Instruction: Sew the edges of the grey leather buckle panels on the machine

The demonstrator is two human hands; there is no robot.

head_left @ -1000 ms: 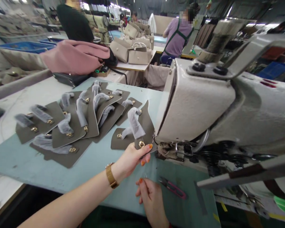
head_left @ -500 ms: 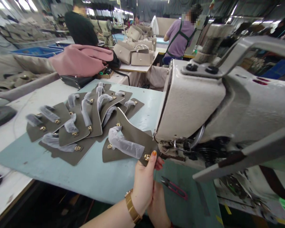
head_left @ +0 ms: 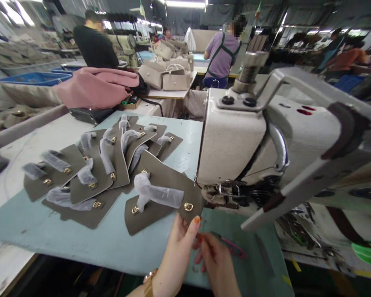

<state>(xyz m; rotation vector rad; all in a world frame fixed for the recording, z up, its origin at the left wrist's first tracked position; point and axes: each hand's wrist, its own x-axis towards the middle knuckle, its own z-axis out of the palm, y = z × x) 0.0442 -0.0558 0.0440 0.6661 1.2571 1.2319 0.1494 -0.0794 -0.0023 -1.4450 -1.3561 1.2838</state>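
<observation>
My left hand [head_left: 179, 245] pinches a smooth grey-brown flap [head_left: 190, 198], its strap filmy-wrapped, beside the sewing machine; my right hand [head_left: 214, 258] curls close, its grip unclear.

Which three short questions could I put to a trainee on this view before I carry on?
1. Multiple choice: on which side is the watch worn? A) With the left hand. B) With the right hand. C) Neither.
2. True or false: the handle on the panel by the left thumb is wrapped in film.
3. Fill in the colour: the snips showing past the right hand have ____ handles.

Key: 1 A; 2 true; 3 pink.
</observation>
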